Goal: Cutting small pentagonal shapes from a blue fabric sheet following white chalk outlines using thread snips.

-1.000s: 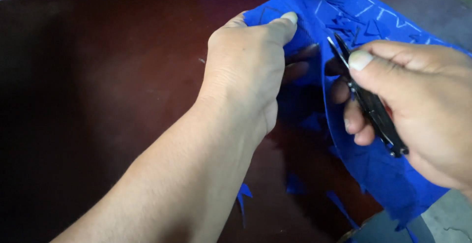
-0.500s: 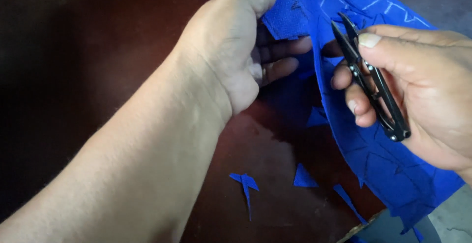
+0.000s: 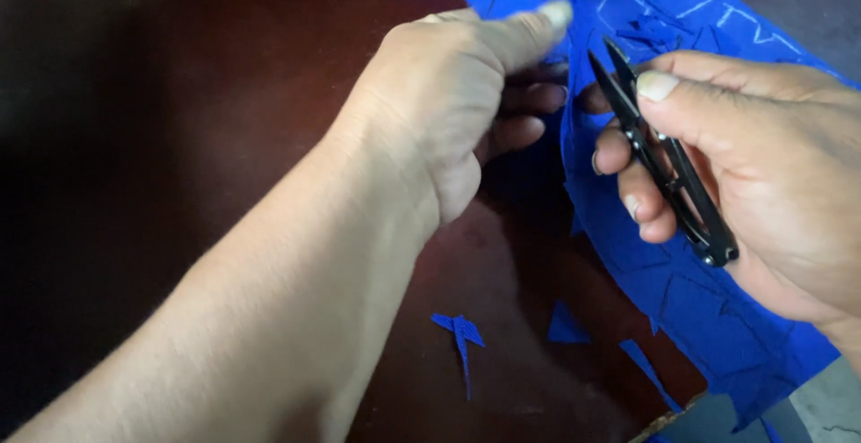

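A dark brown table [image 3: 161, 120] carries a blue sheet [image 3: 717, 317] of cut material along its right edge, reaching toward the far right corner. The left hand [image 3: 448, 111] pinches the sheet's inner edge, thumb on top and fingers curled beneath. The right hand [image 3: 762, 165] has its fingers closed around black thread snips [image 3: 668, 169], blades slightly apart, above the sheet. Small blue scraps [image 3: 460, 331] lie near the table's near edge.

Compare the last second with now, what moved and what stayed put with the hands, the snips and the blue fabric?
The left hand shifted along the edge of the blue fabric, fingers curling under it while the thumb presses on top. The right hand keeps its grip on the black thread snips, blades slightly apart, near the edge. The blue scraps on the dark table stayed.
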